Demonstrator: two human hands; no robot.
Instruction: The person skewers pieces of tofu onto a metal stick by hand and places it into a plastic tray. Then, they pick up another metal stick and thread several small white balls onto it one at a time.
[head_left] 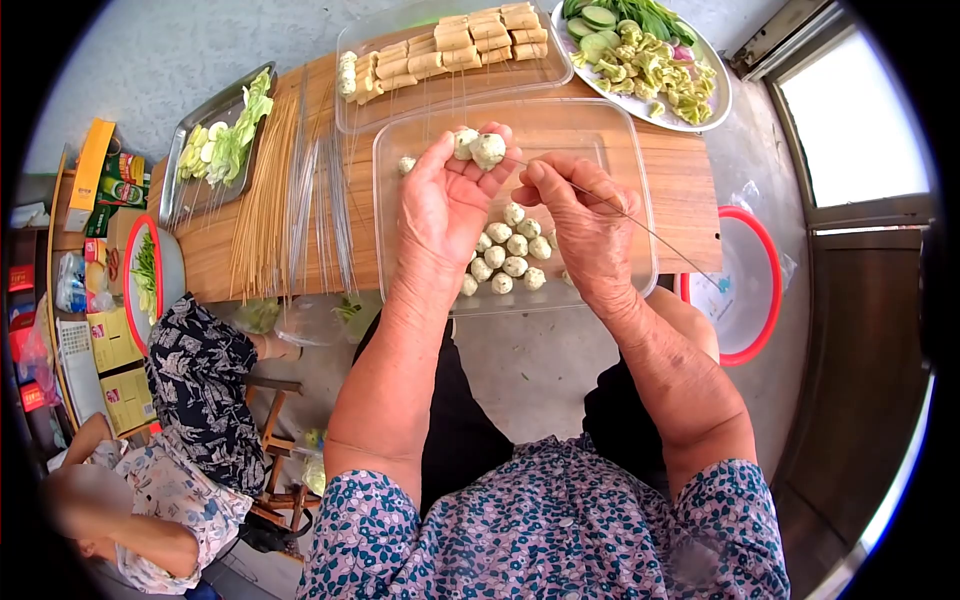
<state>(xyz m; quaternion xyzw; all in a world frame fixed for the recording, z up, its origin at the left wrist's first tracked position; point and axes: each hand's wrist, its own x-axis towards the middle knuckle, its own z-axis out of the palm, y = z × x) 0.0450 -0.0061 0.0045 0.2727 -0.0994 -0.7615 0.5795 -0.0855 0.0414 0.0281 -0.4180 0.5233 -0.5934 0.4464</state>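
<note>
Palm up, my left hand [447, 205] cups a few pale, green-flecked balls [487, 150] at its fingers. My right hand [585, 215] pinches a thin skewer [660, 240], whose one end points at the balls while the other reaches out to the right. Whether the tip has entered a ball is too small to tell. Beneath my hands is a clear plastic tray [640, 150] with several more balls [515, 245] grouped near its front side. One lone ball [406, 165] lies at the tray's left, beside my left wrist.
Behind stands a tray of skewered rolls [450, 45]; a vegetable plate [722, 100] is at the back right. Loose skewers [265, 200] and a metal tray [180, 140] lie left. Red-rimmed basins [775, 290] flank the table. A seated person [190, 480] is at lower left.
</note>
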